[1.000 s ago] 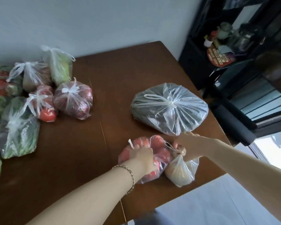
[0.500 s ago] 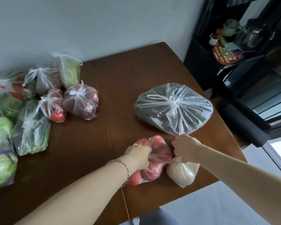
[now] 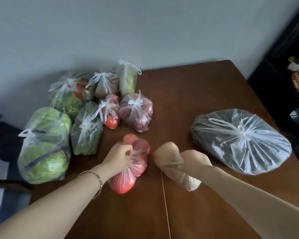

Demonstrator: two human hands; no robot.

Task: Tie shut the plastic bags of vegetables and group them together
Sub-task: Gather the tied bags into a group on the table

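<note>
A person's two bare arms reach over a dark brown wooden table (image 3: 197, 94) set against a plain grey-white wall (image 3: 128, 31); a thin seam (image 3: 164, 195) runs down the tabletop between the hands.

The left hand (image 3: 121, 155), a beaded bracelet (image 3: 96, 178) on its wrist, has its fingers curled tight round the gathered neck of a clear bag of red tomatoes (image 3: 128, 180), which lies on the wood near the front middle; the right hand (image 3: 194, 159) is fisted round the twisted neck of a bag of pale tan produce (image 3: 166, 152), just beside the tomatoes and apart from them.

To the right, near the table's edge, lies a large knotted bag of dark greens (image 3: 240, 144), on its own.

At the far left, by the wall, seven knotted bags sit close together: a bag of cabbage (image 3: 45, 145), a bag of leafy greens (image 3: 86, 133), a small bag of tomatoes (image 3: 110, 112), a bag of dark red produce (image 3: 136, 112), and behind them a bag of mixed green and red vegetables (image 3: 69, 94), a brownish bag (image 3: 105, 85) and a pale green bag (image 3: 128, 78).

A black shelf unit (image 3: 283, 69) stands at the right; its contents are too blurred to tell.
</note>
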